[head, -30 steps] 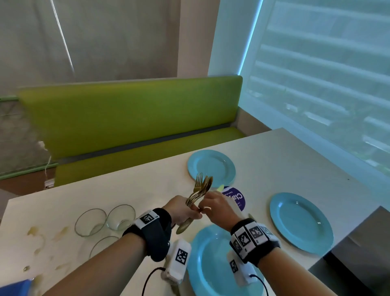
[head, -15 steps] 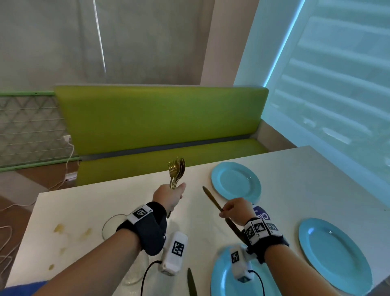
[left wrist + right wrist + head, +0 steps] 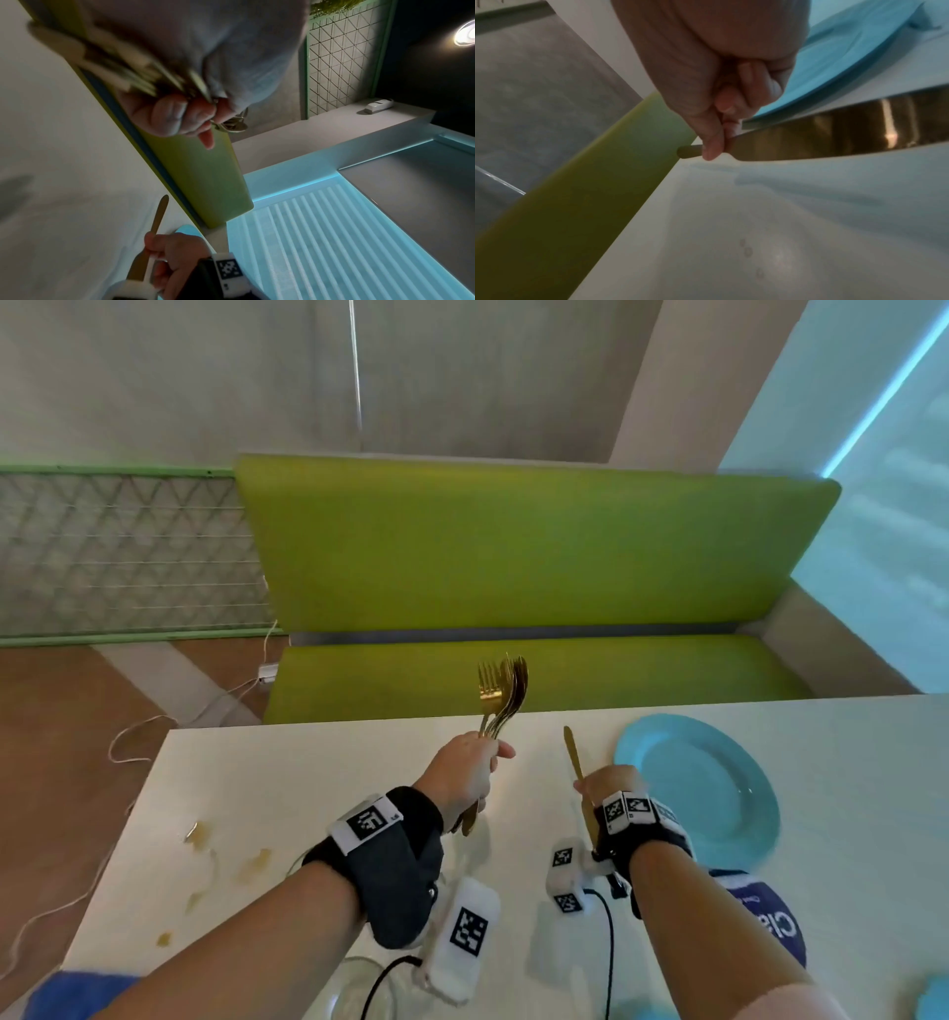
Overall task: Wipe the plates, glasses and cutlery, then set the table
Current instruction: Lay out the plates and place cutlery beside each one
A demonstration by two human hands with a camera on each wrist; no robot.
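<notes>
My left hand (image 3: 470, 773) grips a bundle of gold forks and spoons (image 3: 502, 695), heads up, above the white table (image 3: 308, 788) near its far edge. In the left wrist view the bundle (image 3: 120, 67) is blurred in the curled fingers (image 3: 177, 115). My right hand (image 3: 611, 785) holds a single gold knife (image 3: 574, 757) just left of a blue plate (image 3: 703, 788). The right wrist view shows the thumb and fingers (image 3: 718, 121) pinching the knife (image 3: 834, 134), its broad blade running back under the wrist, beside the plate (image 3: 834, 67). The two hands are apart.
A green bench (image 3: 513, 567) runs behind the table's far edge. Yellowish spill stains (image 3: 205, 845) mark the table's left side. A clear glass (image 3: 359, 988) sits under my left forearm, a purple round sticker (image 3: 765, 922) under my right, a blue cloth (image 3: 72, 994) at bottom left.
My right hand has drawn one knife out of the bundle and moved away to the right. Both hands have moved toward the table's far edge, and the view has swung left.
</notes>
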